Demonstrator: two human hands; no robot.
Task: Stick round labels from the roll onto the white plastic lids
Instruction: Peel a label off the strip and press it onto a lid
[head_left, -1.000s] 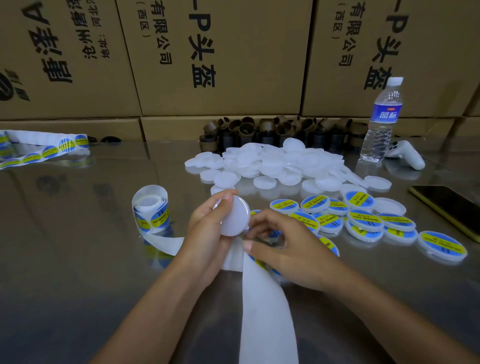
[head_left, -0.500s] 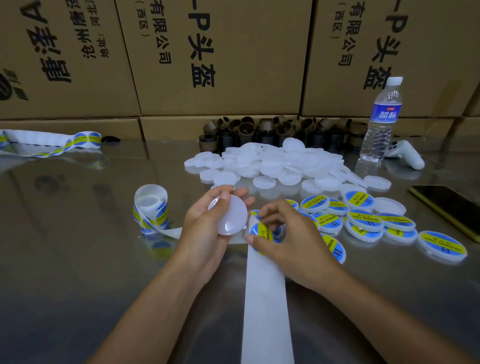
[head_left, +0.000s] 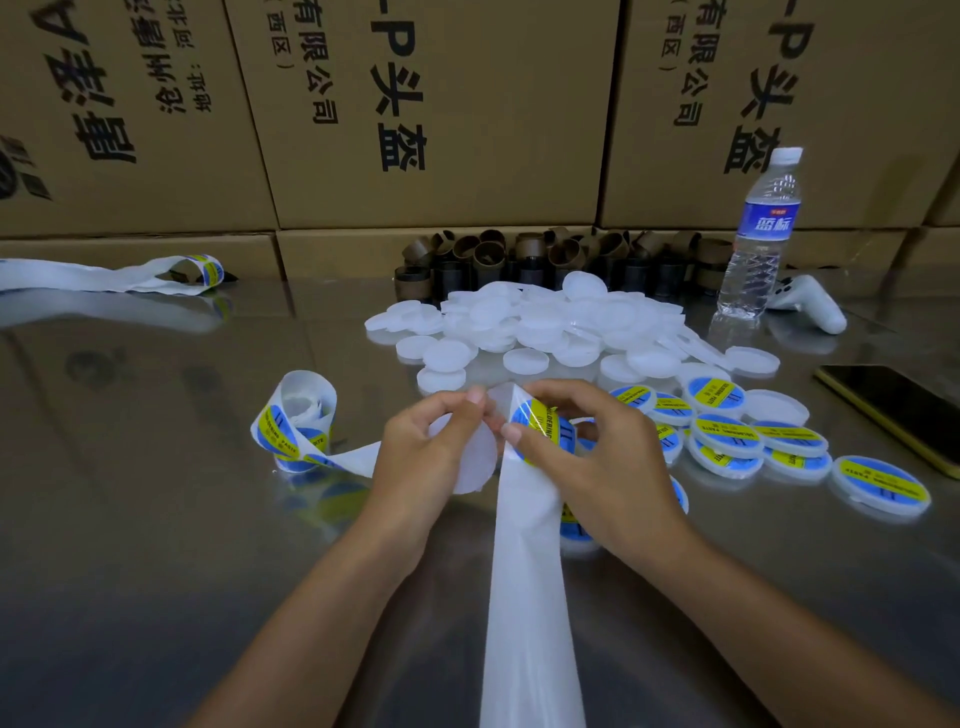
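My left hand (head_left: 423, 457) grips a bare white lid (head_left: 474, 462) upright at the table's middle, thumb and fingers round its rim. My right hand (head_left: 597, 457) pinches a round blue and yellow label (head_left: 540, 431) right beside the lid, lifted off the white backing strip (head_left: 524, 597) that runs toward me. The label roll (head_left: 297, 428) stands to the left, its strip leading behind my left hand. A heap of unlabelled white lids (head_left: 540, 325) lies behind my hands. Several labelled lids (head_left: 727, 436) lie to the right.
Cardboard boxes (head_left: 431, 114) wall off the back. Brown cardboard cores (head_left: 519, 260) stand before them. A water bottle (head_left: 761, 234), a white controller (head_left: 810, 306) and a phone (head_left: 898, 410) sit at the right. A used backing strip (head_left: 109, 278) lies far left on the shiny table (head_left: 156, 545).
My right hand has peeled a label off the backing strip and raised it beside the lid. My left hand has kept hold of the lid, and the strip has lifted between both hands.
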